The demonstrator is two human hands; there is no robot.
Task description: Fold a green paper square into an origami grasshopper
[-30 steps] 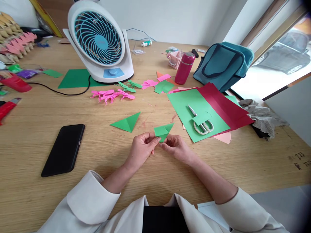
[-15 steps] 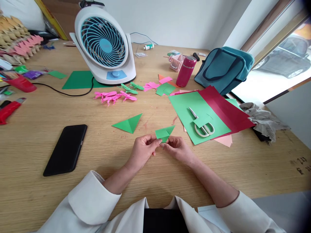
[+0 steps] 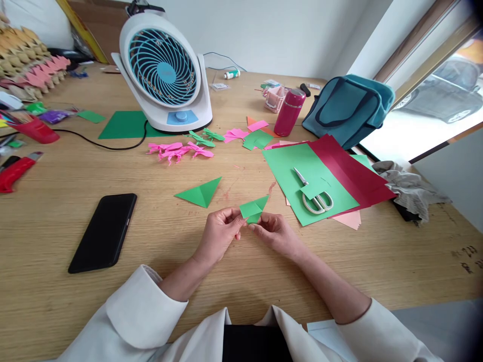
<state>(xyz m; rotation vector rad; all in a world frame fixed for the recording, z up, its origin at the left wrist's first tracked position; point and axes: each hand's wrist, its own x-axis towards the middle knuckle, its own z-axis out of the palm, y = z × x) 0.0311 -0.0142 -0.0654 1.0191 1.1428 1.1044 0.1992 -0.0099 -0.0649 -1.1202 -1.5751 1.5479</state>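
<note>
A small folded green paper (image 3: 253, 208) is held up between both hands, just above the wooden table (image 3: 181, 306). My left hand (image 3: 221, 234) pinches its lower left part. At its lower right, the fingers of my right hand (image 3: 277, 234) are closed on the same paper. Beyond my left hand lies a creased green triangle (image 3: 201, 193). To the right, scissors (image 3: 317, 201) with light handles rest on a large green sheet (image 3: 277, 161), and a small green piece (image 3: 313, 189) lies over them.
A phone (image 3: 103, 232) lies at the left. Farther back are a fan (image 3: 166, 75), pink folded figures (image 3: 181, 151), a red bottle (image 3: 290, 112) and a blue bag (image 3: 345, 110). A red cutter (image 3: 17, 172) sits at the far left.
The held green paper has moved slightly left and tilted a little in my fingers. Both hands keep their grip on it.
</note>
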